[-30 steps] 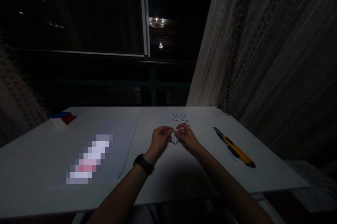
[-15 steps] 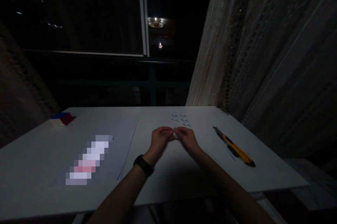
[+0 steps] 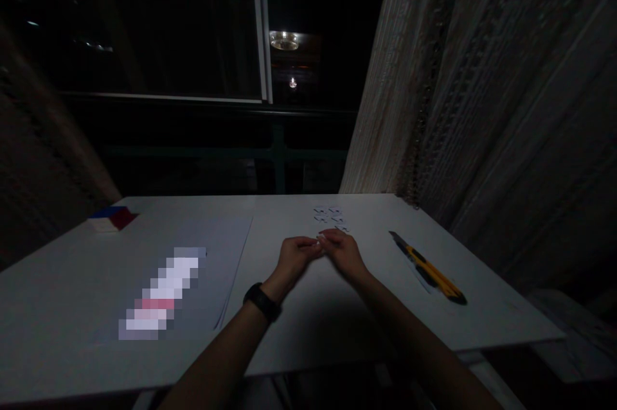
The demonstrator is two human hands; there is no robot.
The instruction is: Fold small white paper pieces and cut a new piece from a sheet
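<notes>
My left hand [image 3: 297,254], with a black band on its wrist, and my right hand [image 3: 343,252] meet fingertip to fingertip over the middle of the table. Both are closed in a pinch on a small white piece [image 3: 319,240], perhaps paper; most of it is hidden by the fingers and the dim light. Just beyond the fingertips, several small pale pieces with dark marks [image 3: 328,212] lie in short rows on the table. The nearest of these is partly covered by my right hand.
On the white table [image 3: 299,333], a yellow and black utility knife [image 3: 429,268] lies right of my hands, blade tip pointing away. White paper sheets [image 3: 226,249] lie to the left, partly blurred out. A blue, red and white block [image 3: 110,219] sits far left. Curtains [image 3: 380,108] hang behind.
The fingers have shifted slightly around the small white piece: my right fingertips have risen a little over it and the left ones sit a bit lower. The rest stays in place.
</notes>
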